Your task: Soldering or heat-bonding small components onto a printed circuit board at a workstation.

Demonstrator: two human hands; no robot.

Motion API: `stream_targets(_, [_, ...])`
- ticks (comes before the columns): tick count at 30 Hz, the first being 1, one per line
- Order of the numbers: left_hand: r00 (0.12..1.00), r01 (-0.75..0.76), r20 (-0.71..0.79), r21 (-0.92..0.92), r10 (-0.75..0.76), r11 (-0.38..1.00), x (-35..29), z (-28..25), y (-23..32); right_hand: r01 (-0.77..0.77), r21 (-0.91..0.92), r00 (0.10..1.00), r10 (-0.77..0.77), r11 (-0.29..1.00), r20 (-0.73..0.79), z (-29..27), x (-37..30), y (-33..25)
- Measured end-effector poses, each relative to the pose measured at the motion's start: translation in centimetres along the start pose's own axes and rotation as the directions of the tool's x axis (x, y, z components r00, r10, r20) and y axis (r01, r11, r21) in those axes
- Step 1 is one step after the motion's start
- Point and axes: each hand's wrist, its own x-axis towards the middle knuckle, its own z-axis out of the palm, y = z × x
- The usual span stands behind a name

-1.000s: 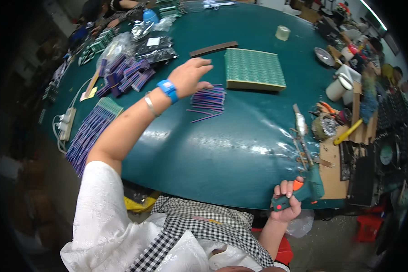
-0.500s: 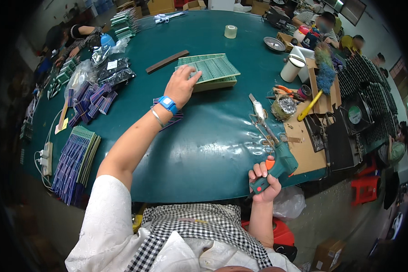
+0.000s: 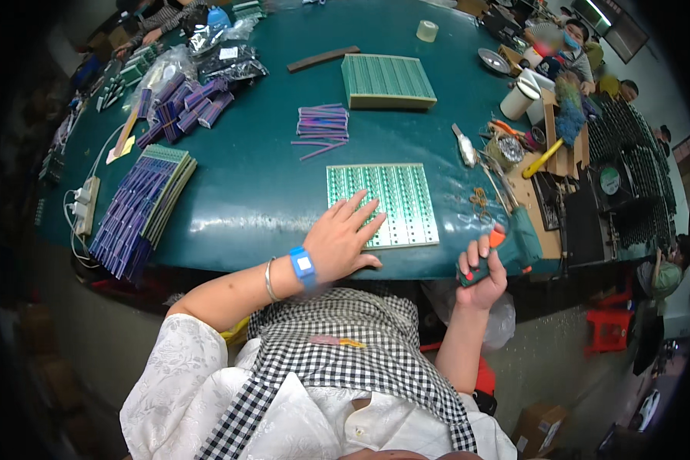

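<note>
A green circuit panel is lying flat near the counter's front edge. The left hand is resting on its left part, fingers spread open and gripping nothing. The right hand is hanging just off the front edge, closed around a small green and orange tool. A stack of green panels is sitting toward the far edge.

An electronics assembly workshop: stacked green circuit boards, hand tools, shared green worktable
</note>
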Motion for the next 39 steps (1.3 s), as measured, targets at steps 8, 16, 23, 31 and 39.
stream_targets(8, [0.992, -0.072, 0.105, -0.026, 0.074, 0.997, 2.9, 4.4, -2.3, 0.044, -0.491, 0.997, -0.072, 0.87, -0.037, 4.6, -1.9, -0.2])
stream_targets(16, [0.999, -0.024, -0.042, -0.169, 0.017, 0.985, 5.2, 3.9, -3.2, 0.297, -0.664, 0.954, -0.247, 0.686, 0.171, 8.9, 2.3, -3.1])
stream_targets(23, [0.907, 0.268, -0.3, -0.131, -0.296, 0.954, 5.5, -1.3, -12.0, -0.053, -0.492, 0.998, 0.061, 0.869, 0.0, 5.1, 5.1, 3.2])
stream_targets(31, [0.897, 0.366, -0.174, -0.225, -0.406, 0.903, 7.5, 1.2, -16.7, -0.192, -0.539, 0.979, 0.201, 0.82, -0.044, 3.8, 5.8, 4.6])
stream_targets(39, [0.914, 0.341, -0.107, -0.318, -0.39, 0.885, 8.6, -1.5, -16.0, -0.238, -0.77, 0.971, 0.154, 0.591, -0.182, 4.8, 5.8, -3.6])
